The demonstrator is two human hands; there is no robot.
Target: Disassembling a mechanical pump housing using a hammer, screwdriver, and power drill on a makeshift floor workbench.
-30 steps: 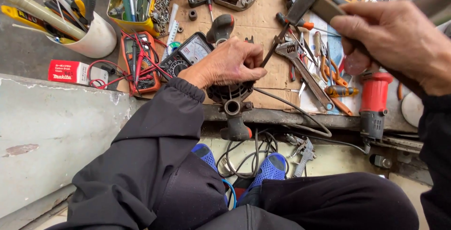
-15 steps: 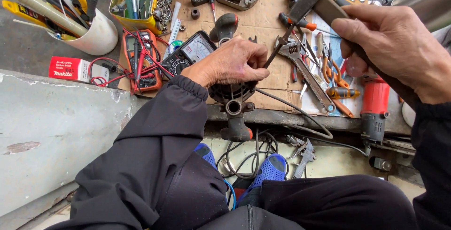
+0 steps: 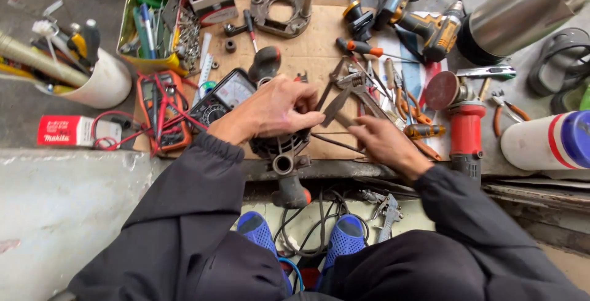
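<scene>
Left hand (image 3: pixel 276 107) at frame centre, fingers curled down over a dark power-tool body (image 3: pixel 284 153) sitting at the bench front edge, fingertips pinched near a thin metal tool (image 3: pixel 337 107) that runs up-right from them; can't tell whether it actually grips that tool or just touches it. Right hand (image 3: pixel 384 144) just right of centre, lying low over the cardboard sheet (image 3: pixel 313 43), fingers bent around the near end of the same thin tool, exact grasp partly hidden. The two hands are just beside each other, apart. Power-tool body pokes out below the left hand, its round port facing the camera, red-tipped end hanging past the bench edge. Left of the left hand: analog meter (image 3: pixel 224 95), then orange multimeter (image 3: pixel 161 110) with red leads. Upper left: white cup (image 3: pixel 101 83) stuffed with tools, yellow tray (image 3: pixel 144 27) of pens and bits. Right of the right hand: red angle grinder (image 3: pixel 464 126), pile of pliers and a wrench (image 3: pixel 369 98) above it. Upper right: yellow drill (image 3: pixel 430 27), steel flask (image 3: pixel 522 12). Bottom centre: blue shoes (image 3: pixel 301 236) over tangled cable on the floor.
</scene>
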